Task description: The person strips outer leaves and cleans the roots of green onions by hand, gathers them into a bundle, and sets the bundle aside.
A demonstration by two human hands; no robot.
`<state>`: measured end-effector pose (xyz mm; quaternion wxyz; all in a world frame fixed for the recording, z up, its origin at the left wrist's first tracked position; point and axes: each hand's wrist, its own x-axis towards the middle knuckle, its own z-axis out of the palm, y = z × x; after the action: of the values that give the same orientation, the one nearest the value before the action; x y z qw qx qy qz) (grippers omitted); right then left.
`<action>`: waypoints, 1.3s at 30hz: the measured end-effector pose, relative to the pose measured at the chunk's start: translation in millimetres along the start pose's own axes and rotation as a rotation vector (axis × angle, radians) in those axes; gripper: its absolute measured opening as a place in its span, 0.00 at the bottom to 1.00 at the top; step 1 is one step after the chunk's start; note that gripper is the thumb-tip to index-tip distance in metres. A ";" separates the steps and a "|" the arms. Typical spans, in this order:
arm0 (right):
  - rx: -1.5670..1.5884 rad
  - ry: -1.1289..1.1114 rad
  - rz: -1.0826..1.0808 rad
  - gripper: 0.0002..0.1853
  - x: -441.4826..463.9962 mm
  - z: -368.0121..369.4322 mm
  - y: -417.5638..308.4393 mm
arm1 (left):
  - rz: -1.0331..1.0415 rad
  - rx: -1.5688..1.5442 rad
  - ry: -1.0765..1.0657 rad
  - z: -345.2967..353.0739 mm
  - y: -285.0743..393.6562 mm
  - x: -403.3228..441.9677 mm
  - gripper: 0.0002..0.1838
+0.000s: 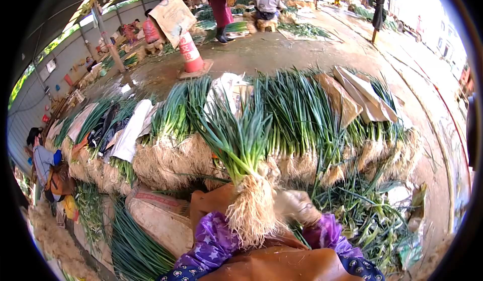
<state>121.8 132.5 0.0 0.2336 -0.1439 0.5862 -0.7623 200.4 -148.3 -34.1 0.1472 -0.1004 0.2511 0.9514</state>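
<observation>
The step in hand looks like tending one bunch (247,168), upright over the apron (276,265); the left hand is hidden at its root end, so I cannot tell its grip, and the right hand (301,206), blurred just right of it, shows no clear hold. The next move likely calls for steady support at the pale stems. The bunch has stiff, tapering green leaves and wiry, straw-coloured roots, with a similar row (297,115) beyond it and limp, tangled leaves (362,205) to its right.
</observation>
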 end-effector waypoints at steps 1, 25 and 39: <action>0.037 0.026 -0.086 0.18 -15.9 -15.7 2.5 | -0.001 0.006 -0.027 5.9 -2.1 2.2 0.29; -0.740 -0.035 -0.267 0.35 14.7 11.4 -27.6 | -0.204 0.252 -0.089 65.9 -46.6 35.2 0.24; -0.468 -0.308 -0.141 0.14 14.9 35.5 -5.4 | -0.491 0.119 -0.252 42.5 -25.1 48.9 0.23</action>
<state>125.7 96.5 14.1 0.2267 -0.3482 0.6924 -0.5898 157.9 -94.6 -22.0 0.4090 -0.0304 0.2543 0.8759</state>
